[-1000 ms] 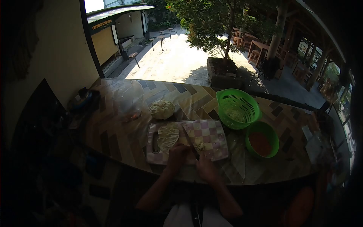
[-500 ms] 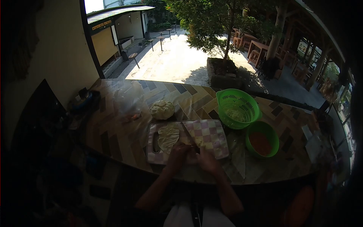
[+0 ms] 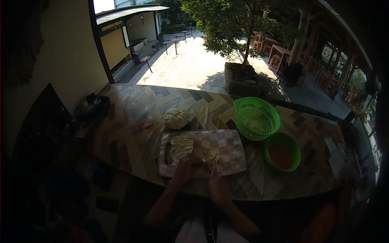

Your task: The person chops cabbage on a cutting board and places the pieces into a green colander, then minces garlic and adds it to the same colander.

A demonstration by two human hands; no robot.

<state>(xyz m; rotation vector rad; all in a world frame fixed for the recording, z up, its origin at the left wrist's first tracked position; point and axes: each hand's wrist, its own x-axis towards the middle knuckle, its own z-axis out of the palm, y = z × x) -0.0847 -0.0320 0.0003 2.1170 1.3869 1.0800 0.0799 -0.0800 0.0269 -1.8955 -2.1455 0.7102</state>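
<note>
A pale cabbage leaf (image 3: 181, 146) lies on the left part of a pink-and-white checked cutting board (image 3: 233, 152). My left hand (image 3: 190, 165) is closed at the leaf's lower edge, fingers bent and pressed down on it. At the board's near edge, my right hand (image 3: 218, 187) is wrapped round the dark handle of a knife (image 3: 211, 171); the blade is hard to make out in the dim light. Small chopped cabbage bits (image 3: 214, 158) sit in a pile just right of my left fingers. Behind the board rests a cabbage head (image 3: 176, 118).
Right of the board stand a green colander (image 3: 277, 117) with shredded cabbage and a green bowl (image 3: 297, 156) with orange shreds. A clear plastic bag (image 3: 139, 101) lies at the back left. The counter's (image 3: 125, 156) near edge curves in front of me.
My right hand has drawn back toward me with the knife, off the middle of the board. The chopped pile is now more exposed. My left hand has shifted slightly left.
</note>
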